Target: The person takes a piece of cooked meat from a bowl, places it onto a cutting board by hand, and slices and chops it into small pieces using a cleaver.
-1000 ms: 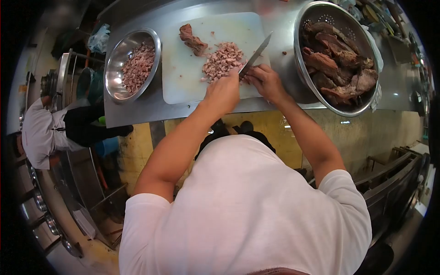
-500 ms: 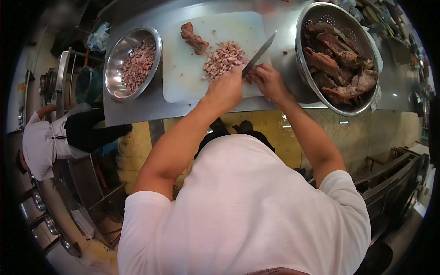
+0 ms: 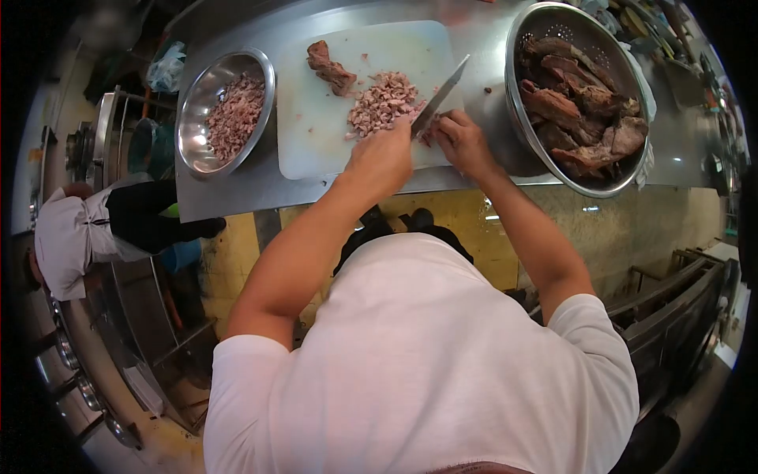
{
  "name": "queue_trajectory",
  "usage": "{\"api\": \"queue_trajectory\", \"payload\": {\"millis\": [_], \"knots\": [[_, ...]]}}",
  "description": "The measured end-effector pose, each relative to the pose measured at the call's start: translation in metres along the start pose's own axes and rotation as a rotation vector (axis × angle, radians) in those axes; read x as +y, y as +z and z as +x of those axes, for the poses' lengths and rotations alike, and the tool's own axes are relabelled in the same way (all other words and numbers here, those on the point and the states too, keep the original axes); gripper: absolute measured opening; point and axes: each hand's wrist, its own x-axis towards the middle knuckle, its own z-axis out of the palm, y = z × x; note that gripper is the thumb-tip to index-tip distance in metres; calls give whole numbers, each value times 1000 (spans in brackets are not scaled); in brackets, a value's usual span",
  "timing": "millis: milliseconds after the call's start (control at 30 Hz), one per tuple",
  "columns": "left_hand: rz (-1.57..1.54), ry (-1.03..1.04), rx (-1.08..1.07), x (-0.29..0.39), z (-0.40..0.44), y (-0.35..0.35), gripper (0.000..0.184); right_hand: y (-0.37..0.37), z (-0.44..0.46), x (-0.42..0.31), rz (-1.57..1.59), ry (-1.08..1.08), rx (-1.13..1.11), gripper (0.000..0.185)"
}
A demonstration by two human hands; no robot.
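Observation:
My left hand is closed round the handle of a knife, whose blade slants up and to the right over the white cutting board. Close beside the blade, the bent fingers of my right hand pinch a small piece of meat, mostly hidden by them. A pile of chopped meat lies just left of the knife. Farther up the board rests a larger uncut piece of meat.
A steel bowl of chopped meat stands left of the board. On the right, a steel colander holds several large dark meat pieces. Both sit on a steel table. A person in white is at the far left.
The blade has tipped slightly lower beside my right fingers. Board, bowl and colander appear shifted slightly left as the view moves. Both hands keep their grips.

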Motion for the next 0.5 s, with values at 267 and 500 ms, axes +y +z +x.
{"api": "queue_trajectory", "payload": {"millis": [267,500], "knots": [[-88,-82,27,-5,4,28,21,3,-1,5,98,-2,53,10],[-20,-114,35,-30,-1,6,23,15,18,-16,146,9,-44,20]]}}
